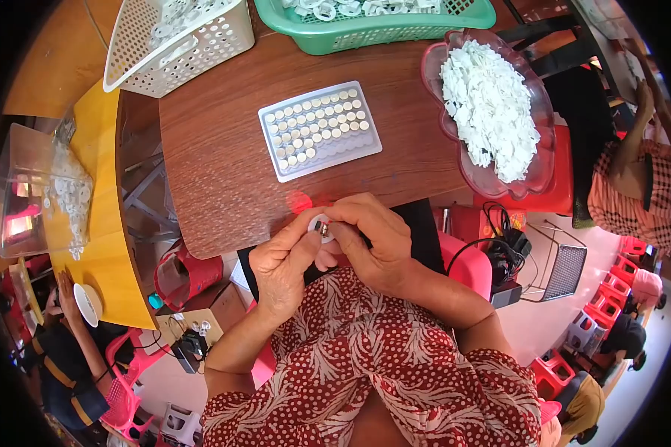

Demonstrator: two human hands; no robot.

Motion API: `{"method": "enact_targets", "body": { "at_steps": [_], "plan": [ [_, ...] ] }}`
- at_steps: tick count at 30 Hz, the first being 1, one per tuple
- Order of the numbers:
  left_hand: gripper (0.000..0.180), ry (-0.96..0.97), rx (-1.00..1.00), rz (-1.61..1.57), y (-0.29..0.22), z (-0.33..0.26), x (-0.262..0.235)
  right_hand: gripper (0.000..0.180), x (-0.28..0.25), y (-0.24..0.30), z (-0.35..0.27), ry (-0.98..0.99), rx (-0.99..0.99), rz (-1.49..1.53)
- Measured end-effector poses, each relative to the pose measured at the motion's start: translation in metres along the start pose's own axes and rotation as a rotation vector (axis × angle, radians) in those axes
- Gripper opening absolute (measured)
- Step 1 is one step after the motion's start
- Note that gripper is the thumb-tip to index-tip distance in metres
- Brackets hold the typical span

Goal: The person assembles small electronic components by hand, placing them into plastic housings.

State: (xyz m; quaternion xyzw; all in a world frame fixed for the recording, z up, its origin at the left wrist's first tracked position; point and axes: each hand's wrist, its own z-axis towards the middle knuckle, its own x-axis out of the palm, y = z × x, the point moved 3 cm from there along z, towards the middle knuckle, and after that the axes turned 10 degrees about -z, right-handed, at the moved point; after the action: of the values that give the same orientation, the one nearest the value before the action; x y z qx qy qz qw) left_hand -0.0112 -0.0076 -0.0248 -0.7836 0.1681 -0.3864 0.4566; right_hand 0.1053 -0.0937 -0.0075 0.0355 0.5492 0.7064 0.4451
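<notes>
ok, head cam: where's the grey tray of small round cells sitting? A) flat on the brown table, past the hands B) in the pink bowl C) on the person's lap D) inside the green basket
A: the grey tray lies flat on the brown table, beyond the left hand and right hand, clear of the green basket and pink bowl.

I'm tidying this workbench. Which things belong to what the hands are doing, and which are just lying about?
In use:
small white ring part, pinched by left hand and right hand
grey tray of small round cells
pink bowl of white pieces

Lying about:
white basket
green basket
clear box
black cables
</notes>
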Motion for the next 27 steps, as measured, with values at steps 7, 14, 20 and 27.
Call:
{"method": "enact_targets", "body": {
  "at_steps": [7,14,20,27],
  "plan": [
    [0.031,-0.008,0.038,-0.007,-0.0019,-0.0026,0.0007,0.025,-0.0009,0.0045,-0.0003,-0.020,-0.047,-0.035],
    [0.037,0.065,0.058,0.030,-0.0051,-0.0012,0.0028,0.026,-0.0010,0.0063,-0.0006,-0.065,-0.141,-0.056],
    [0.039,0.112,0.104,0.099,-0.0059,-0.0021,0.0034,0.022,0.0032,0.0072,-0.0012,-0.034,-0.104,-0.109],
    [0.041,0.161,0.113,0.146,-0.0050,-0.0012,0.0050,0.020,0.0034,0.0062,-0.0045,-0.057,0.048,-0.011]
  ]
}}
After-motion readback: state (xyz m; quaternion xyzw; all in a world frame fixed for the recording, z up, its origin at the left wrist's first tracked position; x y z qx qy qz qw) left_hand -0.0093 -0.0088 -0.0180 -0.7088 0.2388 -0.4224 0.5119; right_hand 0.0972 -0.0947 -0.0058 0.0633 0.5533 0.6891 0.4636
